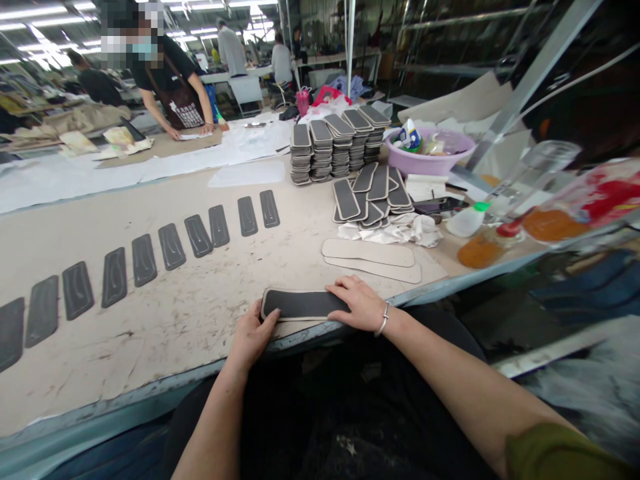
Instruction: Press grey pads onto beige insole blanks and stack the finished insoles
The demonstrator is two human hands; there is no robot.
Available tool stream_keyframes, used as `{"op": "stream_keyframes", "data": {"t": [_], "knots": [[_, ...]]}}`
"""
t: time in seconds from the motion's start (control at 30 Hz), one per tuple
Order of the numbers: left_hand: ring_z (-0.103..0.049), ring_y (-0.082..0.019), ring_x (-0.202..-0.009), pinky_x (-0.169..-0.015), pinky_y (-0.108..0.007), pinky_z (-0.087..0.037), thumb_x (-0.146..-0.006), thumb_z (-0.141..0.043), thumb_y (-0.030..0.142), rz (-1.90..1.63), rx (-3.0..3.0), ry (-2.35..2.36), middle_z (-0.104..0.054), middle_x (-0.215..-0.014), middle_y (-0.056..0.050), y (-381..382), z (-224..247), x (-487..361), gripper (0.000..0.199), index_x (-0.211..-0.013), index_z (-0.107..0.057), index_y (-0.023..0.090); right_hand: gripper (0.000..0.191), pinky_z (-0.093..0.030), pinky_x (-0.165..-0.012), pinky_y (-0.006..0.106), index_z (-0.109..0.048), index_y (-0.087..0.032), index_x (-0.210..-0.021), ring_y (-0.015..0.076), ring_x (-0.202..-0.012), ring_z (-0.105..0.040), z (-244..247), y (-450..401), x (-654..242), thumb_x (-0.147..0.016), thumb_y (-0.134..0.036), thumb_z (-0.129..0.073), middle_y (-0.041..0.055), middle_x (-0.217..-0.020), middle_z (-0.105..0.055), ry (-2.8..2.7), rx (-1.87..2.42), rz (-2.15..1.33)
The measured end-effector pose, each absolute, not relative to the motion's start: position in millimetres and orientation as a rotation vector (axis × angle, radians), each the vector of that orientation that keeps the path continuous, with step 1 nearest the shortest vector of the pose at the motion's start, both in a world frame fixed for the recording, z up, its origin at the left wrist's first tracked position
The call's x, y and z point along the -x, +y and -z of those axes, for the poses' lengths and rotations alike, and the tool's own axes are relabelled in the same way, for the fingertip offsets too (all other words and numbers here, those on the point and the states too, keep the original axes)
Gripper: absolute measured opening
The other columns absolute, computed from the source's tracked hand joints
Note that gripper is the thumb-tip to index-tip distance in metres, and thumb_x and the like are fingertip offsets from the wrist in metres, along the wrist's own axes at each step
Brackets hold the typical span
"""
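Note:
A long dark grey panel with a pale border (303, 305) lies at the table's front edge, between my two hands. My left hand (255, 331) grips its left end, thumb on top and the other fingers mostly hidden at the edge. On the right end rests my right hand (357, 303), fingers closed over the panel's edge; a bracelet (383, 319) circles that wrist. Just beyond are two pale beige blank strips (367, 252), one overlapping the other. To the left, a slanting row of dark glossy panels (145, 260) lies spaced apart on the table.
Several stacks of bordered panels (333, 150) stand at the back, with a loose pile (373, 193) before them. White cloth (395, 230), a purple basin (427, 163) and bottles of amber liquid (483, 248) are at right. A masked co-worker (175, 87) works across the table.

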State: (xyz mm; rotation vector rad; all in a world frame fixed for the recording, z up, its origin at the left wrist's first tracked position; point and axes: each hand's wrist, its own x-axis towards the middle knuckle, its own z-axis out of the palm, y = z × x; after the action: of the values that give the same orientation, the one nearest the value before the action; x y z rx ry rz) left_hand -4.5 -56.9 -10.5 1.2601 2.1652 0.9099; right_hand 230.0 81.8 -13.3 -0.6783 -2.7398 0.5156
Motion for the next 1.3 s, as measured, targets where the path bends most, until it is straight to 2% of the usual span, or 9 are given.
{"op": "stream_keyframes", "data": {"t": [0.37,1.1,1.3], "knots": [[-0.06,-0.024,-0.082,-0.074,-0.034,-0.044,-0.075,-0.048,0.046,-0.72,-1.323,2.261,-0.066,-0.089,-0.009,-57.6,4.9,3.1,0.043,-0.104,-0.056,0.016,0.06,-0.037,-0.084,0.038,-0.052,-0.016,-0.119,0.0238,-0.095,-0.044,13.6,82.5,-229.1,-0.072,-0.051,-0.06,0.0116,-0.103,-0.05,-2.731,0.674,-0.537],[-0.059,-0.024,-0.084,-0.074,-0.033,-0.044,-0.076,-0.046,0.043,-0.7,-1.346,2.283,-0.065,-0.09,-0.008,-56.6,9.8,3.7,0.041,-0.105,-0.056,0.016,0.058,-0.037,-0.085,0.038,-0.052,-0.017,-0.12,0.0238,-0.095,-0.044,12.9,83.2,-229.0,-0.073,-0.051,-0.06,0.0111,-0.103,-0.051,-2.738,0.663,-0.55],[-0.058,-0.022,-0.084,-0.078,-0.033,-0.043,-0.073,-0.051,0.04,-0.903,-1.229,2.195,-0.065,-0.091,-0.006,-55.6,12.3,5.6,0.037,-0.101,-0.059,0.017,0.059,-0.037,-0.085,0.038,-0.052,-0.016,-0.119,0.0236,-0.095,-0.044,14.1,83.6,-229.1,-0.073,-0.051,-0.06,0.0113,-0.102,-0.051,-2.741,0.653,-0.543]]}}
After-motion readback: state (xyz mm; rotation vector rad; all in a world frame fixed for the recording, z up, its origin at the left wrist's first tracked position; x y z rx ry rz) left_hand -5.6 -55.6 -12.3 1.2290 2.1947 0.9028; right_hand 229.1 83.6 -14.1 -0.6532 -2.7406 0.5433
